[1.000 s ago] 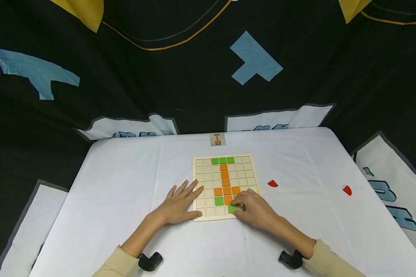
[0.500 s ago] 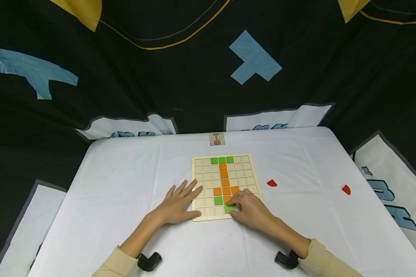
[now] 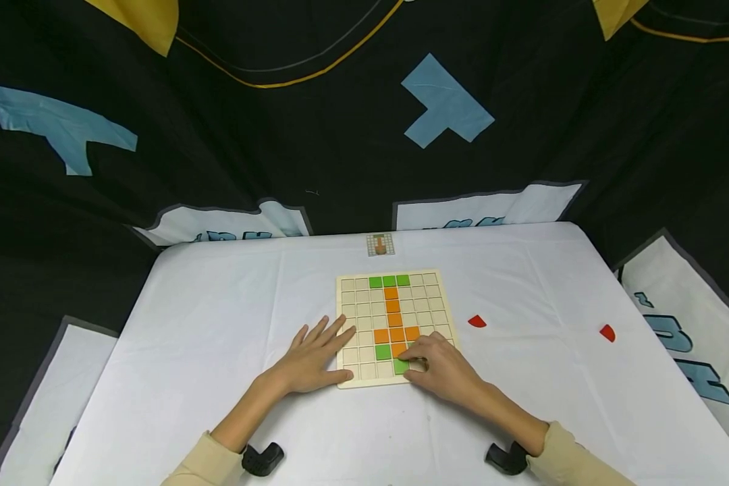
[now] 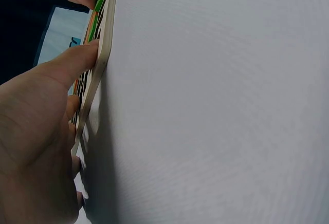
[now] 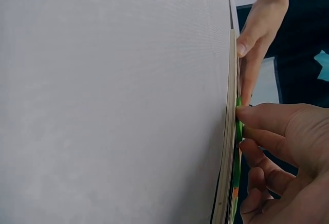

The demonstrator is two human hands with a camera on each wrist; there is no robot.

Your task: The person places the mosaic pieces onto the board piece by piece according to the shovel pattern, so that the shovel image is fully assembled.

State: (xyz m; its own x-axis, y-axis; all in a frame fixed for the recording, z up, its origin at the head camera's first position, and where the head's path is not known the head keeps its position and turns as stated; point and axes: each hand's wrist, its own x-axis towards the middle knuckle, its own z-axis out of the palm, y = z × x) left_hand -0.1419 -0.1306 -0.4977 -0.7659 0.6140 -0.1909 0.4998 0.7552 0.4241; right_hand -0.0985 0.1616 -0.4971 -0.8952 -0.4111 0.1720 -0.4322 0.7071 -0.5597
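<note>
A pale wooden grid board (image 3: 355, 315) lies on the white table in the head view. Orange square tiles (image 3: 393, 306) form a column on it, with a row of green tiles (image 3: 389, 281) at its top. My left hand (image 3: 310, 358) rests with spread fingers on the board's left edge, thumb near the lower left corner. With thumb and forefinger, my right hand (image 3: 443, 368) pinches a green square tile (image 3: 400, 367) at the bottom row. That hand hides the board's lower right. In the right wrist view the thumb (image 5: 272, 117) touches the green tile's edge.
A small picture card (image 3: 380, 244) with a similar pattern lies behind the board. Two red wedge-shaped pieces lie to the right, one nearer (image 3: 476, 321) and one farther (image 3: 608, 333). A dark curtain (image 3: 316, 148) hangs beyond the table.
My right hand has shifted slightly left with the green tile, which now sits lower in the bottom row under the orange column. The left hand has stayed in place.
</note>
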